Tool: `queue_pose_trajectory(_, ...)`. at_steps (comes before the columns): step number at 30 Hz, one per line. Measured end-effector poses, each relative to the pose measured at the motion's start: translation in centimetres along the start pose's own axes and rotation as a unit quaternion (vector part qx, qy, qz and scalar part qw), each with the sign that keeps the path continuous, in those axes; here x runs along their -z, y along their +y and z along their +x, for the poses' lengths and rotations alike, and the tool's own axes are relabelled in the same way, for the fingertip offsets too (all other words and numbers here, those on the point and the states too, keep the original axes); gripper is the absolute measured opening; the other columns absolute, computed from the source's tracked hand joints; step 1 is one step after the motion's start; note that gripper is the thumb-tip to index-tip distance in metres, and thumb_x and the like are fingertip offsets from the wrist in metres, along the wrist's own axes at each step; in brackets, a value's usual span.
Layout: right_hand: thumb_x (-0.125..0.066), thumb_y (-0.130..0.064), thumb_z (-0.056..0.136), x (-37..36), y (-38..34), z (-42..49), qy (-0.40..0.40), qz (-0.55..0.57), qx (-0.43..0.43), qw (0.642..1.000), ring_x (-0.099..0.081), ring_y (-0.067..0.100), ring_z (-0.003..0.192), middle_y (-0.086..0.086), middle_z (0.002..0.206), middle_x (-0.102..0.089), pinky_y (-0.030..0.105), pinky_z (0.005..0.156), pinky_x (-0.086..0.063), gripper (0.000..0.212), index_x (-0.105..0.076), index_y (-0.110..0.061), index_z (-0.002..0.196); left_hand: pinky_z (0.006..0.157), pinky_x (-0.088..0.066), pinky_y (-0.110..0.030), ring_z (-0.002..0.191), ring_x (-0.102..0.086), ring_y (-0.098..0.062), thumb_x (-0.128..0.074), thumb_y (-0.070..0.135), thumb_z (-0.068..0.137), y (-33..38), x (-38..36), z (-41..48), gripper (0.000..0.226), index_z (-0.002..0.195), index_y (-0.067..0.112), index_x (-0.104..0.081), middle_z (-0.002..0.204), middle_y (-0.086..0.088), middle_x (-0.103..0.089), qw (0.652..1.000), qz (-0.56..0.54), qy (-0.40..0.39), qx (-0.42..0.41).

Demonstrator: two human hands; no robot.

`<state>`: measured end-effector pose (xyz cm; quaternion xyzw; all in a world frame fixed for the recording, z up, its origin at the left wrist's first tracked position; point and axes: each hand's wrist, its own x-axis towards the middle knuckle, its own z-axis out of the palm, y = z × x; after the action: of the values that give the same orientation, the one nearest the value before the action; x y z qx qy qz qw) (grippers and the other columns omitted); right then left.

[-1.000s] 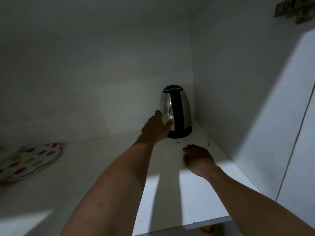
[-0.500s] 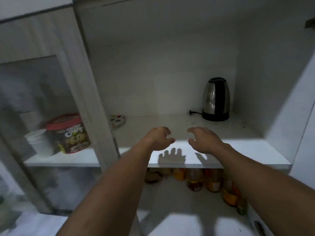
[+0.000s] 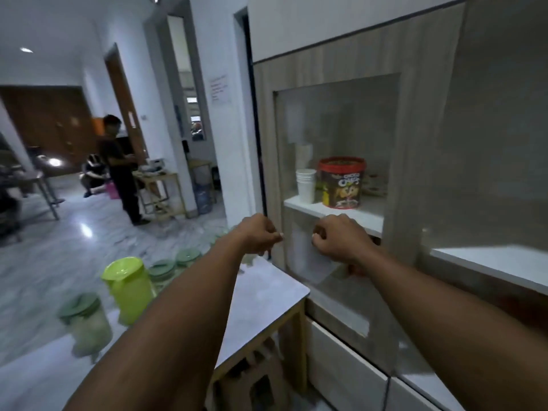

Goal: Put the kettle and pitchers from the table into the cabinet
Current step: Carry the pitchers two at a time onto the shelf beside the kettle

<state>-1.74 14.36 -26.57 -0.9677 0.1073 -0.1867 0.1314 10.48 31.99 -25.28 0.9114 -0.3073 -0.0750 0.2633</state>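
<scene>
Left hand [image 3: 261, 234] and right hand [image 3: 338, 238] are raised at frame centre, near each other but apart, fingers loosely curled, nothing held. Behind the right hand stands the cabinet [image 3: 430, 143]. Through its glass door [image 3: 341, 120] a shelf shows stacked white cups [image 3: 305, 185] beside a cereal tub [image 3: 341, 182]. At lower left is the white table [image 3: 267, 292]. On it a lime-green pitcher [image 3: 129, 289] stands upright, with a blurred clear pitcher [image 3: 86, 324] with a green lid just beside it. A person [image 3: 118, 164] stands at left, well apart.
</scene>
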Motion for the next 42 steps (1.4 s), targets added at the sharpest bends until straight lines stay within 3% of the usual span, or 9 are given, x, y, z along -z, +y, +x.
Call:
queue_pose_trajectory(3,-0.053,-0.035,0.083,-3.7,-5.5,2.5,-0.029,0.013,0.054,0.998,-0.066,0.025,0.079,0.003,0.091,-0.074,0.032,0.064,-0.051,0.029,-0.076,-0.021,0.094,0.050,-0.051,-0.023,0.077,-0.077,-0.029,-0.065,0.035,0.094,-7.1,3.0,-2.3,0.036,0.099,0.000,-0.073,0.093,-0.018,-0.078,0.996,0.001,0.037,0.078)
queue_pose_trajectory(8,-0.049,-0.037,0.077,-10.2,-9.6,7.1,-0.075,0.047,0.080,0.993,-0.065,0.025,0.079,0.002,0.089,-0.071,0.040,0.069,-0.057,0.026,-0.069,-0.023,0.086,0.083,-0.059,-0.041,0.091,-0.072,-0.032,-0.068,0.038,0.090,-16.0,4.4,-3.4,0.031,0.098,0.009,-0.074,0.100,-0.015,-0.076,0.984,-0.007,0.085,0.155)
queue_pose_trajectory(14,-0.052,-0.035,0.075,-19.7,-8.7,15.6,-0.138,0.080,0.049,0.986,-0.064,0.027,0.083,0.003,0.092,-0.070,0.040,0.073,-0.058,0.024,-0.068,-0.025,0.090,0.085,-0.057,-0.039,0.095,-0.071,-0.033,-0.068,0.031,0.089,-24.1,1.4,2.0,0.016,0.085,0.016,-0.069,0.098,-0.017,-0.075,0.971,-0.036,0.093,0.215)
queue_pose_trajectory(20,-0.060,-0.030,0.083,-30.7,-4.1,26.9,-0.182,0.182,-0.065,0.964,-0.061,0.028,0.098,0.006,0.103,-0.068,0.035,0.082,-0.051,0.033,-0.065,-0.015,0.112,0.077,-0.050,-0.030,0.095,-0.068,-0.026,-0.068,0.039,0.088,-29.7,-4.6,16.0,0.031,0.100,0.011,-0.074,0.103,-0.012,-0.075,0.953,-0.128,0.067,0.266)
queue_pose_trajectory(28,-0.061,-0.030,0.086,-43.1,-0.3,40.0,-0.245,0.307,-0.226,0.891,-0.057,0.029,0.116,0.006,0.126,-0.058,0.033,0.089,-0.044,0.055,-0.050,-0.014,0.138,0.104,-0.047,-0.039,0.118,-0.059,-0.027,-0.066,0.044,0.085,-34.7,-13.1,31.8,0.057,0.133,0.014,-0.056,0.129,-0.004,-0.063,0.869,-0.316,0.077,0.373)
queue_pose_trajectory(32,-0.062,-0.034,0.079,-47.4,0.1,42.5,-0.271,0.362,-0.270,0.850,-0.057,0.026,0.087,0.006,0.097,-0.059,0.037,0.076,-0.045,0.030,-0.059,-0.014,0.101,0.098,-0.051,-0.039,0.109,-0.065,-0.026,-0.070,0.046,0.080,-36.5,-15.5,34.6,0.051,0.120,0.016,-0.065,0.114,-0.004,-0.071,0.856,-0.322,0.090,0.395)
queue_pose_trajectory(35,-0.062,-0.027,0.087,-48.9,-0.2,43.4,-0.279,0.394,-0.289,0.827,-0.048,0.022,0.066,0.004,0.072,-0.050,0.032,0.063,-0.037,0.020,-0.053,-0.014,0.074,0.079,-0.053,-0.032,0.084,-0.068,-0.021,-0.073,0.046,0.078,-36.7,-15.8,35.5,0.028,0.089,0.021,-0.070,0.080,0.006,-0.072,0.853,-0.321,0.101,0.398)
queue_pose_trajectory(38,-0.064,-0.029,0.085,-49.7,-0.5,43.9,-0.276,0.423,-0.296,0.811,-0.056,0.022,0.070,0.005,0.076,-0.061,0.032,0.063,-0.041,0.017,-0.063,-0.013,0.081,0.068,-0.045,-0.030,0.060,-0.056,-0.012,-0.074,0.040,0.080,-36.8,-15.8,36.2,0.028,0.066,0.019,-0.063,0.051,0.013,-0.059,0.847,-0.338,0.118,0.394)
queue_pose_trajectory(42,-0.065,-0.033,0.074,-49.9,-0.4,43.4,-0.246,0.444,-0.317,0.801,-0.069,0.027,0.084,0.008,0.086,-0.075,0.041,0.079,-0.055,0.026,-0.072,-0.013,0.088,0.068,-0.046,-0.030,0.061,-0.056,-0.011,-0.072,0.033,0.082,-36.4,-15.5,36.2,0.022,0.065,0.022,-0.064,0.052,0.005,-0.054,0.840,-0.357,0.134,0.385)
